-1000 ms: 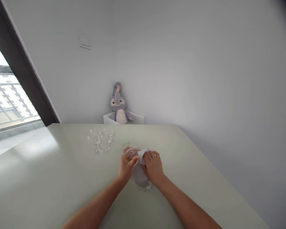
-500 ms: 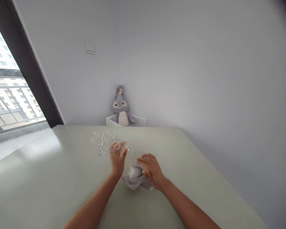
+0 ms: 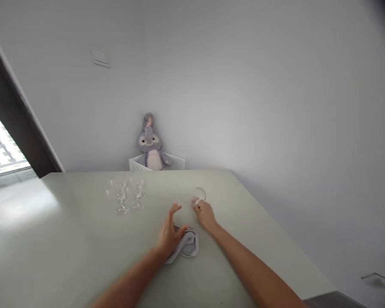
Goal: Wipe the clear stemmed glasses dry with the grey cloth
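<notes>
Glass [image 3: 200,190], tilt unclear, toward table's [image 3: 83,248] far edge from right hand [image 3: 205,214], fingers clamped on it. Left hand [image 3: 167,236] at cloth [image 3: 190,247], fingers apart.

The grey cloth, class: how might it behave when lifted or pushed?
The grey cloth would probably flop, since it lies in soft folds. Its thin-looking edges suggest little weight. Crumpled rather than round, it seems unlikely to roll.

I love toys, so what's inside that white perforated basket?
A grey plush toy sits inside the white perforated basket. Its lower end, and anything beneath, is hidden by the pale green tabletop.
</notes>
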`<action>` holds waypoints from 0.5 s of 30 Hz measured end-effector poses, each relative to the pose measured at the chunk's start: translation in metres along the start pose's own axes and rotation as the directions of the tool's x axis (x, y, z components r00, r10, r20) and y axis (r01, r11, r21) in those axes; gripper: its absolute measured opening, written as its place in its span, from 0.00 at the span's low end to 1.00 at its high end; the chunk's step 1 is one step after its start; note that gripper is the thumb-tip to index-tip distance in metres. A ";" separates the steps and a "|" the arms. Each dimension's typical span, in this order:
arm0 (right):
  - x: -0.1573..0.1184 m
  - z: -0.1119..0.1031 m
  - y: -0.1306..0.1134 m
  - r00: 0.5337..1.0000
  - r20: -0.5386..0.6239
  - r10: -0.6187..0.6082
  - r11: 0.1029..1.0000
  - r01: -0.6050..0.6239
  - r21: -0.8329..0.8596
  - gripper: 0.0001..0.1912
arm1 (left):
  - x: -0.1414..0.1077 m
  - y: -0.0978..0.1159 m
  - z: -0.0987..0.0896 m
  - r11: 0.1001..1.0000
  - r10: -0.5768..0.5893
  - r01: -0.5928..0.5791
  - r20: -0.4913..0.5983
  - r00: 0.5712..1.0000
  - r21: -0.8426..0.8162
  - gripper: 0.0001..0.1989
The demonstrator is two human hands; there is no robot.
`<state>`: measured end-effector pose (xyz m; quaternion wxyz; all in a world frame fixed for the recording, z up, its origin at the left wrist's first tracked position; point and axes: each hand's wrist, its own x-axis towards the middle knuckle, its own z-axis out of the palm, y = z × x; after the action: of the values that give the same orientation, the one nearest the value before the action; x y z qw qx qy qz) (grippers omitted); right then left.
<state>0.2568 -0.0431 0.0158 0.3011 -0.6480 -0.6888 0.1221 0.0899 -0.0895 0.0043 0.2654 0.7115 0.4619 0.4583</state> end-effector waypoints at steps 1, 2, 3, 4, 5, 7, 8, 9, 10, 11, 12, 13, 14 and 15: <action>0.013 -0.004 0.013 0.998 -0.017 0.053 0.998 -0.054 -0.024 0.15 | 0.002 -0.004 0.000 0.999 -0.053 0.053 0.010 0.999 -0.004 0.27; 0.027 -0.007 0.026 0.994 -0.034 0.104 0.993 -0.105 -0.045 0.15 | 0.004 -0.008 0.000 0.994 -0.105 0.105 0.012 0.994 -0.017 0.25; 0.039 -0.011 0.039 0.987 -0.055 0.149 0.986 -0.152 -0.065 0.15 | 0.006 -0.012 0.001 0.988 -0.148 0.148 0.009 0.989 -0.037 0.24; 0.050 -0.014 0.052 0.980 -0.071 0.188 0.978 -0.194 -0.082 0.14 | 0.007 -0.015 0.003 0.982 -0.179 0.179 0.006 0.984 -0.060 0.23; 0.060 -0.017 0.064 0.970 -0.089 0.225 0.968 -0.233 -0.096 0.14 | 0.008 -0.018 0.004 0.977 -0.197 0.197 0.005 0.980 -0.086 0.22; 0.076 -0.022 0.085 0.950 -0.121 0.287 0.947 -0.301 -0.115 0.14 | 0.010 -0.022 0.006 0.967 -0.211 0.210 0.009 0.978 -0.143 0.20; 0.082 -0.024 0.094 0.940 -0.135 0.314 0.936 -0.330 -0.119 0.15 | 0.010 -0.023 0.007 0.963 -0.212 0.210 0.009 0.977 -0.171 0.19; 0.087 -0.026 0.103 0.929 -0.147 0.339 0.926 -0.357 -0.121 0.15 | 0.010 -0.024 0.007 0.958 -0.213 0.210 0.006 0.977 -0.196 0.19; 0.091 -0.027 0.110 0.919 -0.158 0.362 0.916 -0.382 -0.121 0.15 | 0.010 -0.024 0.007 0.953 -0.218 0.213 0.001 0.976 -0.218 0.18; 0.095 -0.029 0.117 0.909 -0.169 0.382 0.907 -0.403 -0.119 0.15 | 0.010 -0.024 0.007 0.947 -0.226 0.219 -0.003 0.974 -0.235 0.18; 0.098 -0.030 0.123 0.900 -0.180 0.398 0.900 -0.421 -0.116 0.15 | 0.010 -0.024 0.007 0.940 -0.239 0.230 -0.007 0.971 -0.251 0.18; 0.100 -0.032 0.128 0.892 -0.192 0.410 0.894 -0.435 -0.111 0.15 | 0.010 -0.024 0.007 0.933 -0.253 0.242 -0.008 0.967 -0.265 0.18; 0.102 -0.033 0.132 0.885 -0.203 0.418 0.890 -0.444 -0.105 0.15 | 0.010 -0.025 0.007 0.927 -0.265 0.253 -0.007 0.964 -0.279 0.18; 0.103 -0.034 0.135 0.881 -0.215 0.421 0.889 -0.448 -0.098 0.14 | 0.010 -0.025 0.007 0.921 -0.273 0.258 -0.009 0.962 -0.290 0.18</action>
<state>0.3895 0.0661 -0.0063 0.2819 -0.8148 -0.5010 0.0747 0.0875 -0.0693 -0.0148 0.4138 0.5850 0.4892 0.4973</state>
